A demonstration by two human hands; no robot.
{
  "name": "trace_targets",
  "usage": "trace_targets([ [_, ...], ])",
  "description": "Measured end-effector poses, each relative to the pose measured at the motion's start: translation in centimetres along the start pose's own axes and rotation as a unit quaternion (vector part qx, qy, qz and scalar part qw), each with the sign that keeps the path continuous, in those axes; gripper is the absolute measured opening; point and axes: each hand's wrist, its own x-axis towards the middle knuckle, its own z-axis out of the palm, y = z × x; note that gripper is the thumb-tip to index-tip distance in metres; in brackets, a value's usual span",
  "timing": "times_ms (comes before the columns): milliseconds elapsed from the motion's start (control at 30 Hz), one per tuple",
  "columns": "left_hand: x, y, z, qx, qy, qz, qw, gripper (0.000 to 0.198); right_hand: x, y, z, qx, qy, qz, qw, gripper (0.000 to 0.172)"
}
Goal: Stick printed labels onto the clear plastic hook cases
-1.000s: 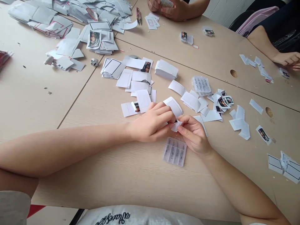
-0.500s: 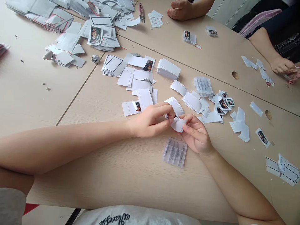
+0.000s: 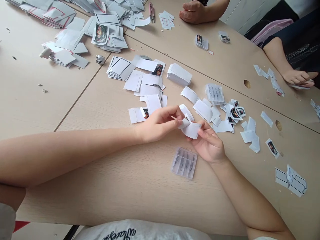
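Observation:
A white-backed sticker (image 3: 192,130) is held up between my two hands, and one corner of it curls back with a bit of dark print showing. My left hand (image 3: 162,122) pinches the curled edge between thumb and fingers. On the other side, my right hand (image 3: 209,142) grips the sheet with its thumb on top. Just below the hands lies a clear plastic compartment box (image 3: 184,163) with small dark items inside. Behind the sticker, another white paper piece (image 3: 186,111) rests on the table, partly hidden.
Loose white sticker sheets (image 3: 146,80) and a paper stack (image 3: 179,74) lie beyond my hands. A second clear box (image 3: 215,94) stands near printed scraps (image 3: 235,111). Scissors or snips (image 3: 151,12) lie at the back. Two other people's hands (image 3: 192,12) are across the table.
My left hand has pulled the sticker's edge slightly back, so the curled part shows more plainly. The view has shifted a little. A co-worker's hand at right has moved.

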Motion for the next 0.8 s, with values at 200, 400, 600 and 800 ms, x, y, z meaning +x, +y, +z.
trace_targets([
  [200, 0.4, 0.3, -0.2, -0.028, 0.024, -0.033, 0.999, 0.011, 0.3, 0.0, -0.1, 0.049, 0.014, 0.011, 0.999, 0.012],
  [400, 0.7, 0.3, -0.4, -0.1, 0.057, -0.07, 0.991, 0.007, 0.6, -0.2, -0.1, 0.113, 0.016, 0.004, 0.994, 0.012],
  [600, 1.1, 0.1, -0.4, -0.218, 0.093, -0.122, 0.964, 0.011, 0.8, -0.4, 0.0, 0.166, 0.031, 0.004, 0.986, 0.008],
  [800, 1.5, 0.0, -0.6, -0.278, 0.097, -0.142, 0.945, 0.011, 0.9, -0.4, 0.0, 0.181, 0.045, 0.002, 0.982, 0.012],
])
